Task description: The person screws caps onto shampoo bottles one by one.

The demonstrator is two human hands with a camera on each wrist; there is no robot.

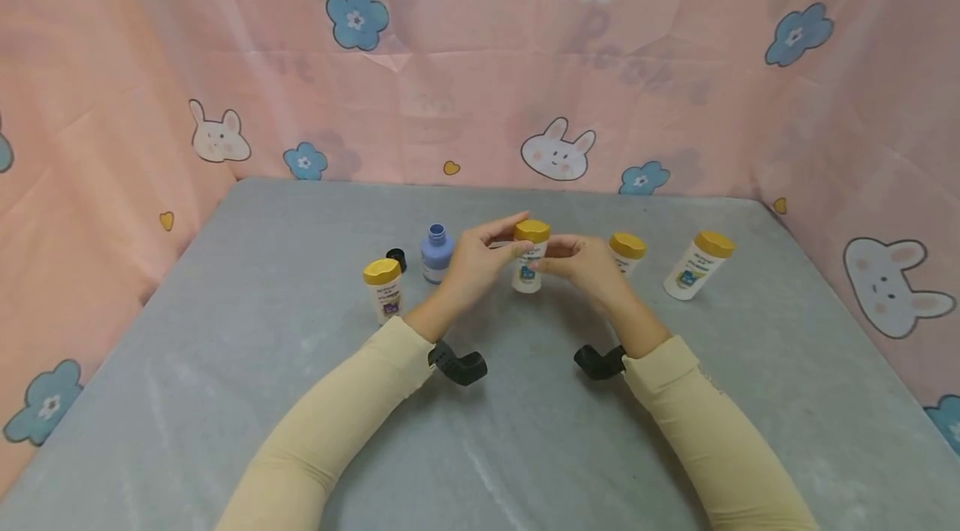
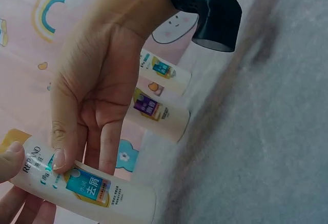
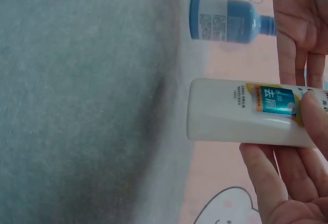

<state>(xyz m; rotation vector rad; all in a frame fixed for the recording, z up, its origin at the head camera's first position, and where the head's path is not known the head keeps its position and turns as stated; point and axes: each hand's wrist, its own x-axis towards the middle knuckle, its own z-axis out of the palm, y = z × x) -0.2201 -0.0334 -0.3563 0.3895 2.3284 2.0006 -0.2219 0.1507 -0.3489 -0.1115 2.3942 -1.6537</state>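
Upright between both hands is a white bottle (image 1: 527, 279) with a gold cap and a teal label. My left hand (image 1: 474, 264) holds it near the cap, thumb in front. Lower down, the right hand (image 1: 597, 271) grips it with its thumb (image 2: 60, 155) on the label side and fingers behind. Whether its base touches the table cannot be told. Left of my left hand stands an uncapped blue bottle (image 1: 435, 257). Another gold-capped bottle (image 1: 383, 289) with a purple label is partly hidden by the left forearm.
Beside the blue bottle lies a black cap (image 1: 397, 259). Right of the right hand are a partly hidden gold-capped bottle (image 1: 627, 247) and a fuller-seen one (image 1: 697, 266). A grey cloth covers the table (image 1: 525, 448); a pink patterned curtain (image 1: 465, 89) hangs behind.
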